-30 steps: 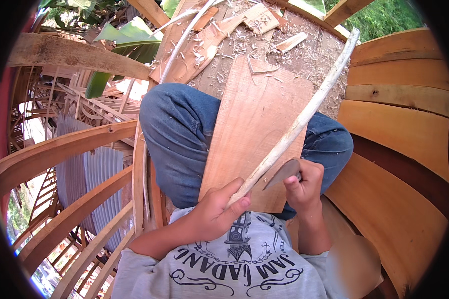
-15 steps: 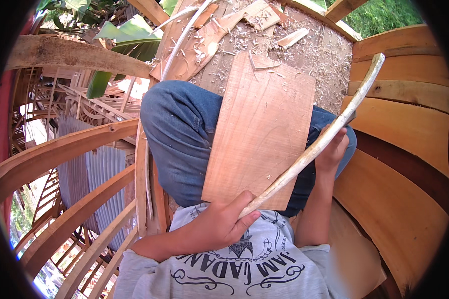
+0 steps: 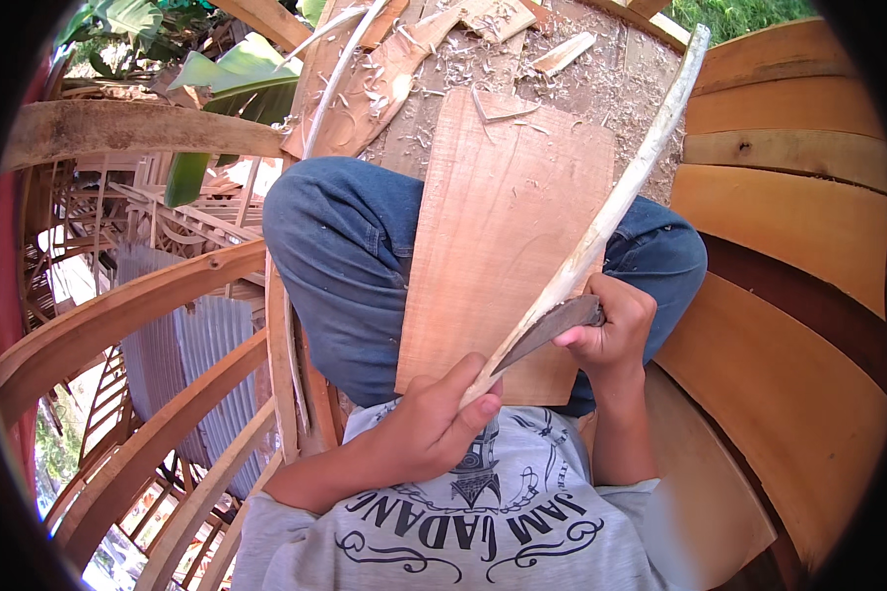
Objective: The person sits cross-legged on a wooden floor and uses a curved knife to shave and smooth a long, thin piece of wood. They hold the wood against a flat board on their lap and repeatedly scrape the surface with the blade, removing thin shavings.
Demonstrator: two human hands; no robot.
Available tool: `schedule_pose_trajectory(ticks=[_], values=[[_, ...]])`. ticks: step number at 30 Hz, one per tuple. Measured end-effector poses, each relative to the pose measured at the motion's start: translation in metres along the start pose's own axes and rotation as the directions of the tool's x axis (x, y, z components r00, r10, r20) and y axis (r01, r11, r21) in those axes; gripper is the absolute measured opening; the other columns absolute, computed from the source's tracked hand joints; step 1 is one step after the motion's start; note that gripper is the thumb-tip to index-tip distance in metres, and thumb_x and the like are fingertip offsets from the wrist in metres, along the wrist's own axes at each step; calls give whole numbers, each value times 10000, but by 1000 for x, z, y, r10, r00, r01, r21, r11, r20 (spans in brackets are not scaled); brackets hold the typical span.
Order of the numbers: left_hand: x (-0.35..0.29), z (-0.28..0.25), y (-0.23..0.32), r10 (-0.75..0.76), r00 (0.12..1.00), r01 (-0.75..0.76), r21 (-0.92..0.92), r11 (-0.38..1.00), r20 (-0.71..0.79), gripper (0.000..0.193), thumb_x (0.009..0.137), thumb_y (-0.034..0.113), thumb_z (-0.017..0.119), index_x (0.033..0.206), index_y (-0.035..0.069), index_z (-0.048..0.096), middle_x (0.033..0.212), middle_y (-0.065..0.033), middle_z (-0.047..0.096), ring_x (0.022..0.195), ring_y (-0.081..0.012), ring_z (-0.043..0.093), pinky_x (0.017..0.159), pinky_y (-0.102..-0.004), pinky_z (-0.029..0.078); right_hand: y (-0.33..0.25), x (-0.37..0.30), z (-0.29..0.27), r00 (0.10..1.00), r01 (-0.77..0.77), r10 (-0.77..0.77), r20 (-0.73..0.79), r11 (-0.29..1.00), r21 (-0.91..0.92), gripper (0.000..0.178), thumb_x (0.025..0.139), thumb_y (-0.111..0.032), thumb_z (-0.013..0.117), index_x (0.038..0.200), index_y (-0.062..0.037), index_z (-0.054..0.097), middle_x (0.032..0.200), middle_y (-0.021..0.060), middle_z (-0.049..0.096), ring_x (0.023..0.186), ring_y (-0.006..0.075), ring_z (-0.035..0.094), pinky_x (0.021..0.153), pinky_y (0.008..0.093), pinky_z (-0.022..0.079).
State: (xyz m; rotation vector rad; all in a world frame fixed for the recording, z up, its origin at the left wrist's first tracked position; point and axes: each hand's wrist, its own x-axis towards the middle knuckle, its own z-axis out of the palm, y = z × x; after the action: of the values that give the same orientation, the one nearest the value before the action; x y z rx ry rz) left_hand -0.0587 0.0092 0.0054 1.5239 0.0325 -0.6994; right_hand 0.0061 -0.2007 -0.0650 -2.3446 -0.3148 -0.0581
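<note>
My left hand [image 3: 442,419] is closed around the near end of a long, pale, peeled stick [image 3: 626,192], which slants up and away to the right. In my right hand [image 3: 616,323] is a knife [image 3: 552,327] with a dark, broad blade; its handle is hidden in my fist. The blade lies along the stick's right side, its tip close to my left fingers. Under both, a flat wooden board [image 3: 503,236] rests across my lap, with a thin curl of wood near its far end.
Shavings and offcuts [image 3: 565,54] litter the plank floor beyond my knees. Curved timber ribs [image 3: 128,315] run along the left, with corrugated sheets [image 3: 217,364] beyond them. Wooden planking [image 3: 788,227] rises on the right. A long pale strip [image 3: 345,74] leans at the upper left.
My right hand has come nearer to me, and the knife blade now shows against the stick. The stick's far end has swung left and points more directly away.
</note>
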Motion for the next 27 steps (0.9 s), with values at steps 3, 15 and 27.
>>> schedule_pose_trajectory(ticks=[3,15,27], values=[[-1,-2,3,-21,1000,21,-13,1000,1,283,995,273,430,960,-3,481,656,-83,493,566,-187,514,560,-307,417,3,6,0,999,33,-34,-33,999,-42,785,530,-818,600,509,-65,378,432,64,344,371,238,425,375,321,347],[-16,-3,-9,-104,994,105,-22,994,34,214,991,214,443,991,1,458,635,-81,485,533,-179,471,540,-313,403,56,28,-12,916,-313,347,-202,932,182,710,895,-688,364,550,-72,285,507,-42,265,472,59,272,426,276,179],[-5,-1,-9,40,992,-12,231,973,-119,194,942,147,521,1025,-21,470,588,-164,530,517,-317,585,473,-383,425,-12,2,0,994,-13,22,108,997,-79,749,581,-768,652,508,-62,413,427,88,380,373,264,448,376,327,359]])
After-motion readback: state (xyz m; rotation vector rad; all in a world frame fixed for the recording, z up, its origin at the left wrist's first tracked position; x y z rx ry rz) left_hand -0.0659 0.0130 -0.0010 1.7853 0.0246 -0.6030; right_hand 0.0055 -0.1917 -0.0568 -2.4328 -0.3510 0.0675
